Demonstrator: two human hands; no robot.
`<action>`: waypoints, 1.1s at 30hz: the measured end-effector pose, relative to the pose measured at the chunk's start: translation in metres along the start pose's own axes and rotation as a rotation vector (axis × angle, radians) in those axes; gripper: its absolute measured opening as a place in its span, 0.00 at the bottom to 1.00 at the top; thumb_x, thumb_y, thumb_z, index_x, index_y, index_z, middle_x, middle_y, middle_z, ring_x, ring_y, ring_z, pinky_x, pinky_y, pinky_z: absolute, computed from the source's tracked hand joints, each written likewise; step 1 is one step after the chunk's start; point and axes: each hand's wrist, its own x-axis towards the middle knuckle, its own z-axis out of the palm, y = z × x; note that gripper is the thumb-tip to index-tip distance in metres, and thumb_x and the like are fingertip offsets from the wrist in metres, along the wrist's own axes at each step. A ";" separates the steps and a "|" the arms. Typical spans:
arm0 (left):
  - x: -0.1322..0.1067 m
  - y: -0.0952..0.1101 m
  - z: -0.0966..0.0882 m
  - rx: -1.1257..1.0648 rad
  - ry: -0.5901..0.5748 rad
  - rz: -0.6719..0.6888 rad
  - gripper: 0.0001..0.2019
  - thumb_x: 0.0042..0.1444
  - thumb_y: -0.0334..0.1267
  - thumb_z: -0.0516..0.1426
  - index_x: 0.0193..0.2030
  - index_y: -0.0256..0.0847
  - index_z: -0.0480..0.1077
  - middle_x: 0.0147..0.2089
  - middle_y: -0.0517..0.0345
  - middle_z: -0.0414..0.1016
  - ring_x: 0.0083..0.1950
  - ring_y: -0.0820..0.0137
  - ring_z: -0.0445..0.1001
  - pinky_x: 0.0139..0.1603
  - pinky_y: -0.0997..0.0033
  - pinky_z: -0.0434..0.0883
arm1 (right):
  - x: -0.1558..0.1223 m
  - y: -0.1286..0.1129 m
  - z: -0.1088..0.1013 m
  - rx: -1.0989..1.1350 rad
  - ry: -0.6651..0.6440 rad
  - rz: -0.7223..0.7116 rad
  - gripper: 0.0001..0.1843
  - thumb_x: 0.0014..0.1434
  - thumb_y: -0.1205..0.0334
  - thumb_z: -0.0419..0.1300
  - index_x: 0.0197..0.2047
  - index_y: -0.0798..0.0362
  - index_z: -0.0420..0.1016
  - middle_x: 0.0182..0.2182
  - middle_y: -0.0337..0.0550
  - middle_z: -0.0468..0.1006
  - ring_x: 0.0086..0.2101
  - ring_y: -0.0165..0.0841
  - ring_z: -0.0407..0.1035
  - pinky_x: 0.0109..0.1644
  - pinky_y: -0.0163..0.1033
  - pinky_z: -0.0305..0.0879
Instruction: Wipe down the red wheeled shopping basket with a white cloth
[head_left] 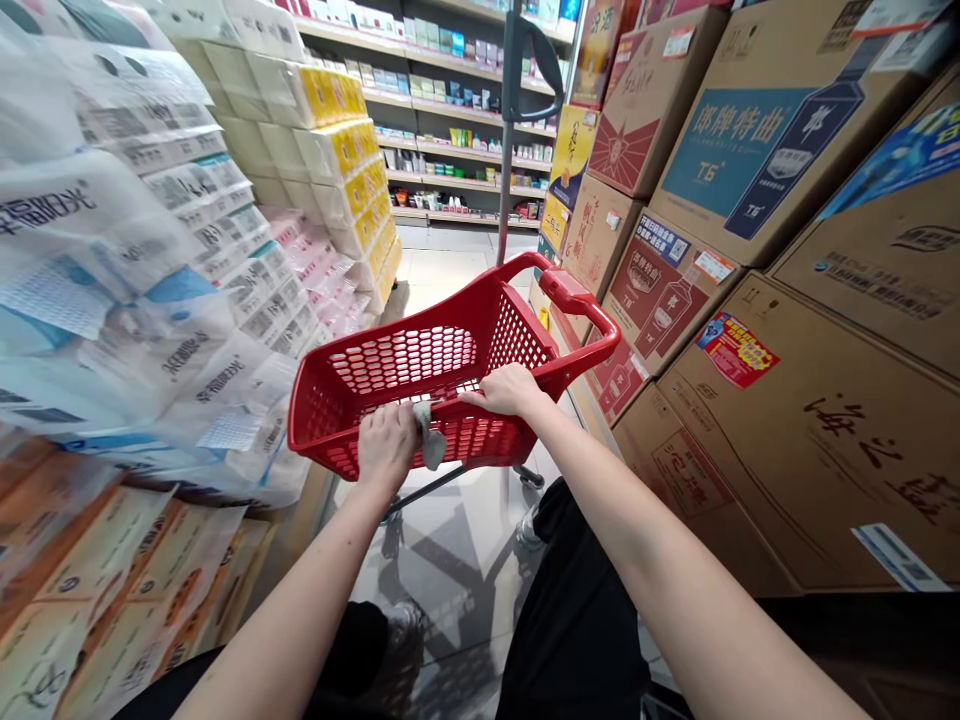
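A red plastic shopping cart (405,350) with a perforated basket stands sideways in front of me. My left hand (388,445) is closed over the basket's near rim, left of its middle. Beside those fingers a small grey cloth (431,440) hangs over the rim; whether the hand also pinches part of it I cannot tell. Farther right, my right hand (510,388) is closed on the same rim, its fingers partly hidden. The cart's red push handle (568,292) is at the right end, touched by neither hand. No goods show in the visible part of the basket.
Stacked liquor cartons (742,130) wall the right side. On the left rise piles of wrapped tissue packs (112,250) and yellow-ended packs (337,95). A grey post (506,180) stands behind the cart, before shelves (457,105) of small goods. Tiled floor (457,570) lies below.
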 end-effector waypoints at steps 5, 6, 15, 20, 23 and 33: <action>0.001 -0.002 0.004 -0.024 0.002 -0.011 0.16 0.63 0.34 0.46 0.53 0.31 0.66 0.43 0.39 0.70 0.47 0.52 0.68 0.47 0.55 0.62 | 0.000 -0.002 -0.001 -0.003 -0.006 0.005 0.46 0.65 0.30 0.34 0.39 0.55 0.84 0.38 0.54 0.83 0.41 0.42 0.76 0.43 0.40 0.62; 0.001 -0.005 0.004 -0.041 -0.007 0.022 0.16 0.63 0.33 0.46 0.54 0.31 0.66 0.43 0.40 0.70 0.47 0.53 0.68 0.48 0.56 0.62 | 0.000 -0.002 -0.001 -0.004 -0.003 0.005 0.46 0.65 0.30 0.34 0.39 0.55 0.84 0.38 0.53 0.83 0.41 0.42 0.76 0.43 0.40 0.62; -0.003 -0.002 -0.003 -0.125 0.021 0.079 0.29 0.63 0.43 0.50 0.68 0.33 0.54 0.50 0.39 0.70 0.52 0.52 0.68 0.55 0.54 0.61 | -0.002 -0.004 -0.003 -0.001 -0.011 0.014 0.46 0.65 0.30 0.34 0.40 0.55 0.84 0.38 0.54 0.83 0.42 0.42 0.76 0.43 0.39 0.62; 0.002 0.018 -0.004 -0.055 0.042 -0.001 0.25 0.64 0.42 0.49 0.66 0.33 0.58 0.48 0.39 0.70 0.50 0.50 0.67 0.51 0.53 0.61 | 0.000 -0.004 0.000 -0.005 0.011 0.005 0.45 0.65 0.31 0.35 0.39 0.55 0.84 0.37 0.53 0.83 0.41 0.42 0.76 0.43 0.40 0.62; 0.005 0.019 -0.004 -0.056 0.054 -0.021 0.22 0.64 0.41 0.49 0.63 0.34 0.60 0.47 0.40 0.71 0.49 0.52 0.67 0.51 0.53 0.61 | 0.001 -0.006 -0.001 -0.002 0.002 0.017 0.44 0.66 0.31 0.36 0.40 0.55 0.84 0.38 0.53 0.83 0.42 0.42 0.76 0.43 0.40 0.62; 0.007 0.017 -0.001 -0.057 0.061 -0.089 0.19 0.59 0.38 0.53 0.56 0.36 0.66 0.45 0.41 0.70 0.48 0.51 0.66 0.53 0.51 0.62 | 0.003 -0.015 0.001 0.009 0.037 0.007 0.47 0.65 0.31 0.33 0.40 0.56 0.84 0.37 0.54 0.83 0.41 0.42 0.76 0.42 0.40 0.63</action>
